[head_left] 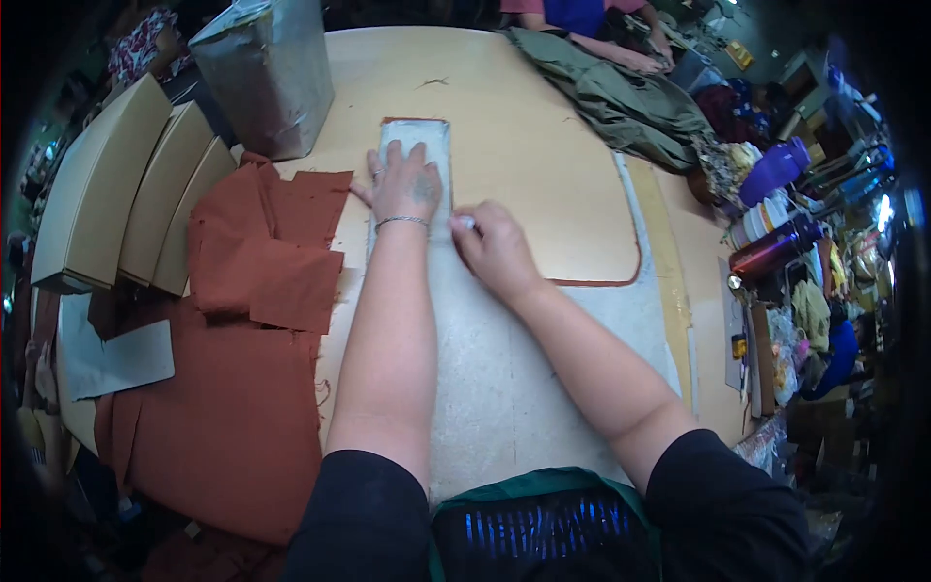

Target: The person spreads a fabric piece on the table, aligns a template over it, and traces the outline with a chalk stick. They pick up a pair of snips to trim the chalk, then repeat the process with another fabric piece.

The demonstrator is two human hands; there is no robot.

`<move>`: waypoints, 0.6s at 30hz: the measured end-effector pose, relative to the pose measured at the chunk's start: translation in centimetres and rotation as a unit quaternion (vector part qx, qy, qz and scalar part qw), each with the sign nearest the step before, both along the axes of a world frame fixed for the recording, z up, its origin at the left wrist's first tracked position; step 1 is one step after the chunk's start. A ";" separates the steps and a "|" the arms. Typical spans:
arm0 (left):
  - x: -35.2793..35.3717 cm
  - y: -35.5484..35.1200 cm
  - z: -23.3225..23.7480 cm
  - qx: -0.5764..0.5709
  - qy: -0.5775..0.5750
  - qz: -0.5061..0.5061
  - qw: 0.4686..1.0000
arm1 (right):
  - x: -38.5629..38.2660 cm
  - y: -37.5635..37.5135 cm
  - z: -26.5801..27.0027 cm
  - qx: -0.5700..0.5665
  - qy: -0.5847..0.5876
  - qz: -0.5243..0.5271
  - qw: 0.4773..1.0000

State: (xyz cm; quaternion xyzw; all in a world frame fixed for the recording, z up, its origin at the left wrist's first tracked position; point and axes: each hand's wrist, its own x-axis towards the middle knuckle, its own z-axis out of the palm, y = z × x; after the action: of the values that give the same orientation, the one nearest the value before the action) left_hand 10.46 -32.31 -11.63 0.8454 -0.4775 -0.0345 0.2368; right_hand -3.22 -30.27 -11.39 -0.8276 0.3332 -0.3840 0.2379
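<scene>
My left hand [405, 186] lies with its fingers spread on a narrow pale grey strip [427, 133], which has a reddish-brown edge at its far end. Just right of the strip, my right hand [493, 242] is closed around a small whitish object [466, 222], too small to name. Under both forearms spreads a large pale grey sheet [504, 359]. A thin reddish-brown edge [606, 283] runs along its rectangular cutout, where the wooden tabletop shows.
Reddish-brown cloth [233, 388], cardboard boxes [102, 189] and a tall metal container [272, 82] stand or lie at left. Green cloth [621, 92] lies at the far right, near another person's arms [621, 53]. Bottles [776, 247] line the right side.
</scene>
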 end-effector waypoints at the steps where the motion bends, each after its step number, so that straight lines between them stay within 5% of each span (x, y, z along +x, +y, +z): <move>1: -0.1 0.2 0.2 -0.013 0.001 0.001 1.000 | -0.7 1.1 0.1 -0.004 0.003 0.006 1.000; 4: 0.2 0.3 0.0 -0.052 0.011 0.002 0.999 | -1.7 2.6 -0.1 -0.014 -0.003 0.017 1.000; 8: 2.0 0.0 -2.9 -0.328 0.083 -0.065 0.939 | -1.6 2.5 -0.5 -0.015 -0.019 0.007 1.000; 11: 0.4 5.3 -2.5 -0.295 0.035 -0.216 0.930 | -1.7 2.3 -0.8 0.003 -0.037 0.000 0.999; 13: -2.7 11.0 0.3 -0.138 0.127 -0.212 0.959 | -1.7 2.2 -0.9 0.021 -0.048 -0.004 0.999; 15: -5.7 15.4 2.0 0.015 0.081 -0.181 0.980 | -1.8 2.2 -0.9 0.047 -0.056 -0.007 0.997; 18: -8.9 18.2 1.3 0.032 -0.092 -0.127 0.987 | -2.0 1.9 -0.7 0.092 -0.046 0.007 0.995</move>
State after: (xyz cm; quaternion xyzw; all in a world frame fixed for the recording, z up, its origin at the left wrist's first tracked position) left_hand 1.61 -14.10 -10.30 0.7843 -0.5998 -0.0017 0.1588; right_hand -5.22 -28.35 -12.14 -0.7858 0.3504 -0.3879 0.3306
